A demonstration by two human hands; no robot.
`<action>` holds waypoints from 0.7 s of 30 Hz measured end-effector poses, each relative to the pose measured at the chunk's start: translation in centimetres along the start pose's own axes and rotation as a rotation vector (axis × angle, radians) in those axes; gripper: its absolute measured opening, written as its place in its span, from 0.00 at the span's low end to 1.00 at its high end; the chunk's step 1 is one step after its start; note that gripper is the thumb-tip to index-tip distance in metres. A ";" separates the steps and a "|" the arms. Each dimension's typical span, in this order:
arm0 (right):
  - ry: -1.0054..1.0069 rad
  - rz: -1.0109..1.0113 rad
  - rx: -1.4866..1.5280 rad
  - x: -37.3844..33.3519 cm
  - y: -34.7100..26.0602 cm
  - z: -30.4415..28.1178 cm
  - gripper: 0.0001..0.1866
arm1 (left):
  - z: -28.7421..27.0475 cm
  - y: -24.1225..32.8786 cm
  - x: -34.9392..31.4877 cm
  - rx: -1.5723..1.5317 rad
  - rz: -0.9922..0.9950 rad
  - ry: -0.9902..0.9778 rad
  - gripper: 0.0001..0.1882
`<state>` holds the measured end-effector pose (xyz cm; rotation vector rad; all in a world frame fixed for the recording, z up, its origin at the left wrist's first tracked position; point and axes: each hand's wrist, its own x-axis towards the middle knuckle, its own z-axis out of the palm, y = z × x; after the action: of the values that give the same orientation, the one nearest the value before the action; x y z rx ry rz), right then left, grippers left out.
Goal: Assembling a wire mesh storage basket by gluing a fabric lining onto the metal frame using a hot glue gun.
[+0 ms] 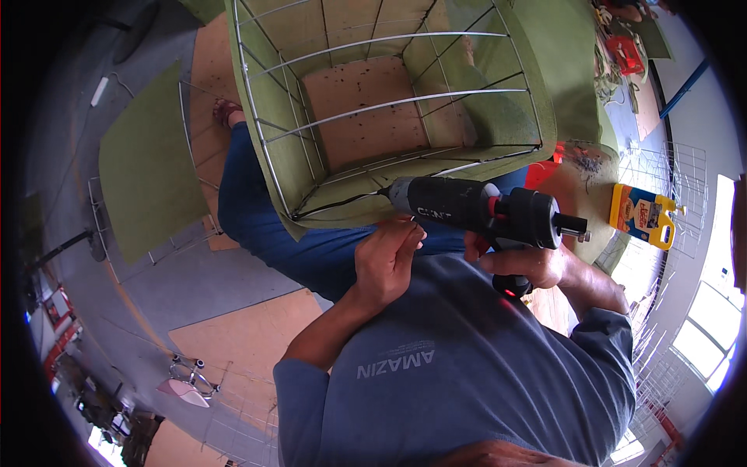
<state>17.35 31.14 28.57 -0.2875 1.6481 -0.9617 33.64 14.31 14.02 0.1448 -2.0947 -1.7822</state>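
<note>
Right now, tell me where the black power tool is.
In the head view, the black power tool is right of centre, gripped by the right hand, its tip at the lower edge of the green-lined wire basket.

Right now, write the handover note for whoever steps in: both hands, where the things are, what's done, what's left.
Right hand: gripping the black power tool, its tip at the lower rim of the wire frame basket.
Left hand: pinching something small at the tool's tip; too small to identify.
Basket rests on the lap, green fabric wrapped around its sides.
Done: fabric covers the sides in view.
Left: the fastening at this rim spot looks in progress; another green panel lies on the floor.
</note>
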 end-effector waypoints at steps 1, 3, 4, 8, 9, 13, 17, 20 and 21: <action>0.031 -0.001 -0.048 -0.2 0.0 0.1 0.16 | 0.2 0.0 0.0 -0.012 -0.028 0.000 0.04; 0.066 -0.001 -0.094 -0.5 0.2 0.1 0.12 | 0.6 -0.1 0.3 -0.026 -0.055 -0.003 0.04; 0.091 -0.006 -0.107 -0.7 0.5 -0.1 0.12 | 0.8 -0.1 0.5 -0.017 -0.045 -0.010 0.04; 0.139 0.033 -0.312 -1.3 1.6 -0.8 0.12 | 1.9 -0.1 1.2 -0.012 -0.020 -0.044 0.04; 0.145 0.035 -0.309 -1.6 1.7 -1.0 0.12 | 2.2 -0.1 1.3 -0.016 -0.019 -0.049 0.04; 0.191 0.006 -0.137 -2.6 2.1 -1.8 0.12 | 3.4 -0.1 2.2 -0.019 0.009 -0.081 0.04; 0.220 -0.223 0.099 -3.7 3.6 -3.3 0.15 | 4.9 0.2 2.9 -0.017 0.015 -0.103 0.07; 0.668 -0.255 0.236 -6.7 6.3 -4.7 0.25 | 5.1 2.6 4.0 -0.086 0.164 -0.150 0.10; 0.816 -0.280 0.164 -7.4 6.6 -5.7 0.25 | 4.7 2.6 3.7 -0.064 0.170 -0.180 0.11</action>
<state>16.55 42.58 29.11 0.0035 2.2767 -1.5497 29.04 17.95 16.78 -0.2128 -2.0965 -1.8143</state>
